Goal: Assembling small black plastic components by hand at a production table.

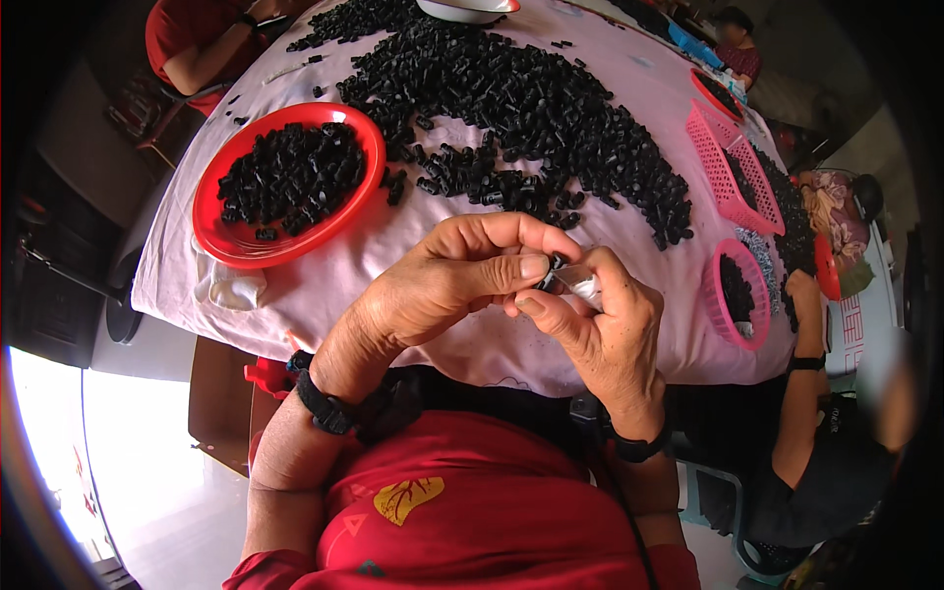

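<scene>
Both my hands meet above the near part of the cloth-covered table. Between thumb and forefinger, my left hand (428, 280) pinches a small black part (556, 269), mostly hidden by the fingertips. My right hand (619, 339) grips a small clear piece with a whitish patch (580, 283), its end against the black part; its exact kind is unclear. Just beyond my hands spreads a large pile of small black cylindrical parts (492, 88). A red plate (261, 254) heaped with the same kind of parts sits to the left.
A white bowl (467, 12) stands at the far edge of the pile. Along the right lie a pink basket (710, 162) and a round pink basket (716, 285), both with black parts. A co-worker's arm (801, 374) reaches in at right; another person (202, 49) sits far left.
</scene>
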Action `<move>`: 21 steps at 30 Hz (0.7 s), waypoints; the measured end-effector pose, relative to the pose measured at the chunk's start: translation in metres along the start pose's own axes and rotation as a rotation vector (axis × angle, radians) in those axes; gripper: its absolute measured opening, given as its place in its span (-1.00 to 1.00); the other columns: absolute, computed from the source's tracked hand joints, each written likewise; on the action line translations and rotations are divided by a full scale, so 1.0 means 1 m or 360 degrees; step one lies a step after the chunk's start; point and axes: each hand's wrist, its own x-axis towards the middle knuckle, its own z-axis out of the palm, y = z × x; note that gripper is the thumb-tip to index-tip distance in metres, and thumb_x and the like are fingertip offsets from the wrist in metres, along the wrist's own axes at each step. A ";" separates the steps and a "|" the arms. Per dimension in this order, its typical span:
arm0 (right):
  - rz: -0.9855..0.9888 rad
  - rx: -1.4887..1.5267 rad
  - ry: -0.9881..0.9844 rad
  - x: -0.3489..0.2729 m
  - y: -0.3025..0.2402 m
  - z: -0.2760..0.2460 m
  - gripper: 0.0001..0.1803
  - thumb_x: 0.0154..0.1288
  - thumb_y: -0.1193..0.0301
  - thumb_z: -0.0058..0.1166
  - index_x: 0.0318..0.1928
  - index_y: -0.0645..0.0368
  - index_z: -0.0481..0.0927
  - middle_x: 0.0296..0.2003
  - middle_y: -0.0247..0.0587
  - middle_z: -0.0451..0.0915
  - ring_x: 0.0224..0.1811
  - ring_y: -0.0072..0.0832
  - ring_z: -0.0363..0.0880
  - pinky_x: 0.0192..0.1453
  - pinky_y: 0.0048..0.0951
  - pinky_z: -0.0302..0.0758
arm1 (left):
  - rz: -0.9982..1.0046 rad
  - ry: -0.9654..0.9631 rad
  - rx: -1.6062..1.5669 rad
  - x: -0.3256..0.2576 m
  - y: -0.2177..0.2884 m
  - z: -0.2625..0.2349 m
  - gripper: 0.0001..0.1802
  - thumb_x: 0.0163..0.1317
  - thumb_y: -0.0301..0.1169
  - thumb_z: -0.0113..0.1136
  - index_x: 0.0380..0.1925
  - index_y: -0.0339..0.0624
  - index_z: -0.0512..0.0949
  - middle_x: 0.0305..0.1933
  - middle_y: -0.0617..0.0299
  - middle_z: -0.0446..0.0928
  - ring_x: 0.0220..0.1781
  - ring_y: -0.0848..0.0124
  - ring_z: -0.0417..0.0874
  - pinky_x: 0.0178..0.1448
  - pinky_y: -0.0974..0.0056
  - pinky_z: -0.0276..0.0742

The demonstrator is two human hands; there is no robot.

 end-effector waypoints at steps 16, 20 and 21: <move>0.0039 -0.0161 -0.0033 -0.002 0.000 0.000 -0.45 0.00 -0.07 0.32 -0.42 0.17 0.47 -0.61 -0.22 0.56 -0.61 -0.34 0.59 -0.57 -0.38 0.45 | -0.0073 0.0060 -0.0056 0.000 -0.002 -0.001 -0.66 0.30 -0.39 0.15 0.02 -0.33 0.52 -0.17 0.26 0.59 -0.31 0.63 0.51 -0.22 0.52 0.43; 0.0030 -0.0188 -0.0034 -0.002 0.001 -0.001 -0.44 -0.01 -0.09 0.32 -0.43 0.16 0.46 -0.61 -0.22 0.55 -0.62 -0.33 0.58 -0.57 -0.38 0.45 | -0.0083 0.0053 -0.0024 0.000 0.000 -0.001 -0.65 0.29 -0.37 0.17 0.02 -0.30 0.52 -0.18 0.28 0.59 -0.32 0.63 0.50 -0.24 0.52 0.43; 0.0031 -0.0188 -0.0034 -0.002 0.001 -0.001 -0.44 -0.01 -0.09 0.32 -0.43 0.16 0.46 -0.61 -0.22 0.55 -0.62 -0.33 0.58 -0.57 -0.38 0.45 | -0.0080 0.0055 0.0001 0.000 0.000 -0.001 -0.65 0.29 -0.37 0.17 0.03 -0.29 0.52 -0.18 0.28 0.59 -0.32 0.63 0.49 -0.25 0.52 0.42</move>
